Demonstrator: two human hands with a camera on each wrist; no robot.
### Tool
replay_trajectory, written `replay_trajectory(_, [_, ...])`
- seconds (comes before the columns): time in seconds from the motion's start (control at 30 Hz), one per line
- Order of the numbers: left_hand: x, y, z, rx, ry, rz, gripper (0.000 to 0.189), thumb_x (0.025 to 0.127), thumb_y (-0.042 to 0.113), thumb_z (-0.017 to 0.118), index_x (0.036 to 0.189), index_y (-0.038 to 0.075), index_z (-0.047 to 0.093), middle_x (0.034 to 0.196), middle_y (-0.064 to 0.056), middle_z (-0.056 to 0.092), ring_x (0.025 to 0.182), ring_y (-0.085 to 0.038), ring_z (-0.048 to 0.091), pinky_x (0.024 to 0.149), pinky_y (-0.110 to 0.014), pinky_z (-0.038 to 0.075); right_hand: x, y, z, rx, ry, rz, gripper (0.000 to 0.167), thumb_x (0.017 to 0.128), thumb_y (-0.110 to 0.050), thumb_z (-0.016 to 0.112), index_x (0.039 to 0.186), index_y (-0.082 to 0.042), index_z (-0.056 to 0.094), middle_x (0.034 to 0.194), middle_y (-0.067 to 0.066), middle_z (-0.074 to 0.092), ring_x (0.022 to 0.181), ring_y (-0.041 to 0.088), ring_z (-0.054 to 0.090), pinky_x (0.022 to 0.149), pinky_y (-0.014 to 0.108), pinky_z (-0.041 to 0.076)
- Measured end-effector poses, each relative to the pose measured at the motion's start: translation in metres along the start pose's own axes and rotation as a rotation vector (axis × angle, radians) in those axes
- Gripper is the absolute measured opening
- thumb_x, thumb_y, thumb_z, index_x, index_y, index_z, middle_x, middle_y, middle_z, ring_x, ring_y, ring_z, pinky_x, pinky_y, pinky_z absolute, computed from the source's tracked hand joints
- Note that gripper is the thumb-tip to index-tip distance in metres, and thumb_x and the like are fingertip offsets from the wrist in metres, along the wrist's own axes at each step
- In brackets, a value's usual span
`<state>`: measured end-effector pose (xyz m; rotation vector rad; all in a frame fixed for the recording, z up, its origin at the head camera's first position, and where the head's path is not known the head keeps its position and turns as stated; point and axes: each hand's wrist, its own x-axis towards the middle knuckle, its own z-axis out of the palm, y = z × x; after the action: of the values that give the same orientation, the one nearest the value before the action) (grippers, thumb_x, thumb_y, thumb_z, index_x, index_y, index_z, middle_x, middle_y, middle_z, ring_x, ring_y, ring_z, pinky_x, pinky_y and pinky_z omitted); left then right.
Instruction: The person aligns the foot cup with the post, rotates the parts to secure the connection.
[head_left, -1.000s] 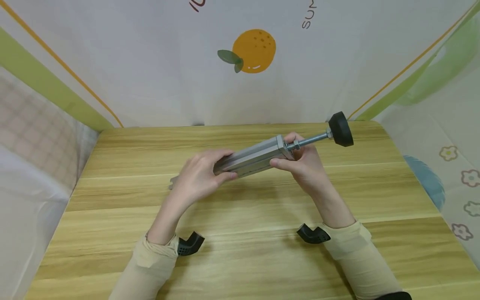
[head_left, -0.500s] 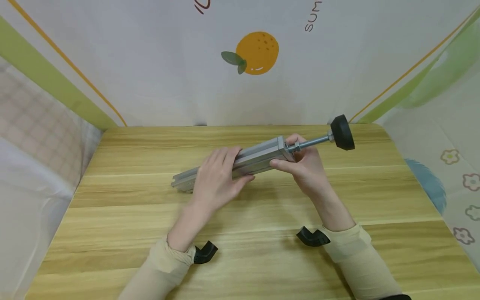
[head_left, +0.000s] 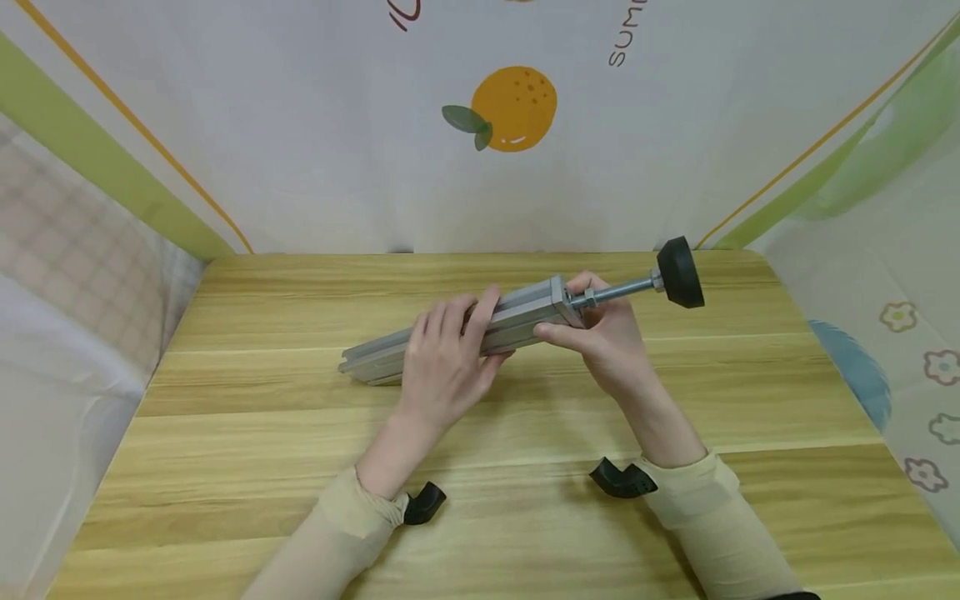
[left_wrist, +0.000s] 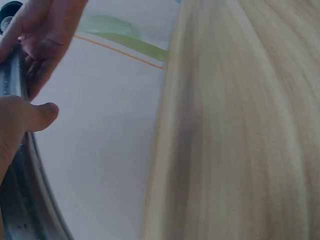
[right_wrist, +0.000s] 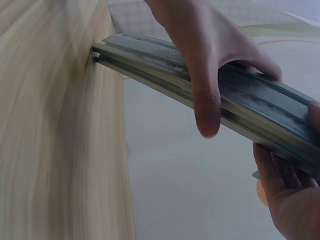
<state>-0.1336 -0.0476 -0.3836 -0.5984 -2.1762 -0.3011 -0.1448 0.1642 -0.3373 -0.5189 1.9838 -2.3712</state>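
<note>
A grey aluminium extrusion [head_left: 528, 308] slants across the head view, its right end higher. Out of that end runs a threaded rod [head_left: 628, 288] with nuts, tipped by a black levelling foot [head_left: 681, 272]. My left hand [head_left: 444, 360] wraps over the middle of the extrusion, thumb below and fingers across the top. Near the rod end, my right hand [head_left: 617, 337] holds the extrusion from the side, thumb along the front face. In the right wrist view the extrusion's far end [right_wrist: 102, 52] meets the wooden table [right_wrist: 55, 150]. My left thumb [left_wrist: 40, 117] shows in the left wrist view.
A wooden tabletop [head_left: 517, 517] spreads beneath both arms. Behind it stands a white curtain [head_left: 322, 142] printed with an orange. Black curved pieces [head_left: 423, 503] stick out from both sleeve cuffs. At the left hangs a checked cloth [head_left: 75, 250].
My left hand has slid right along the extrusion, baring its lower left end. The right hand stays at the rod end, and the levelling foot has dipped a little.
</note>
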Motion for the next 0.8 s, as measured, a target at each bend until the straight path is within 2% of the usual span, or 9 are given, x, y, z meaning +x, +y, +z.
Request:
replay_trajectory(0.2, [0.000,0.003,0.010,0.051,0.118,0.026,0.084,0.076,0.027,0.088,0.146,0.017,0.042,0.114,-0.011,0.062,0.094,-0.028,0.062,0.077,-0.040,0.056,0.000,0.000,0.001,-0.002,-0.004,-0.012,0.042,0.079,0.016,0.075,0.096,-0.020,0.062,0.098,-0.006,0.071,0.093,0.009,0.067,0.078,0.022,0.057])
replay_trajectory(0.37, [0.001,0.004,0.012,0.049,0.150,0.017,0.085,0.072,0.018,0.088,0.144,0.018,0.043,0.110,-0.012,0.063,0.091,-0.028,0.062,0.075,-0.040,0.056,-0.001,0.000,0.001,-0.018,-0.004,-0.011,0.043,0.079,0.016,0.075,0.097,-0.020,0.062,0.098,-0.006,0.071,0.093,0.009,0.067,0.078,0.022,0.057])
replay_trajectory(0.63, [0.003,0.004,0.007,0.019,0.131,0.011,0.085,0.071,0.021,0.091,0.144,0.020,0.046,0.108,-0.013,0.062,0.090,-0.030,0.062,0.075,-0.040,0.055,-0.001,-0.001,0.002,-0.007,0.005,0.012,0.042,0.079,0.017,0.073,0.096,-0.020,0.061,0.098,-0.006,0.071,0.094,0.009,0.067,0.080,0.023,0.056])
replay_trajectory(0.8, [0.008,0.005,-0.003,-0.032,0.059,0.011,0.085,0.073,0.020,0.089,0.145,0.020,0.044,0.107,-0.012,0.062,0.090,-0.028,0.061,0.073,-0.040,0.054,-0.003,-0.005,0.004,0.006,0.025,0.020,0.040,0.081,0.017,0.071,0.095,-0.019,0.060,0.097,-0.007,0.071,0.096,0.009,0.066,0.083,0.023,0.056])
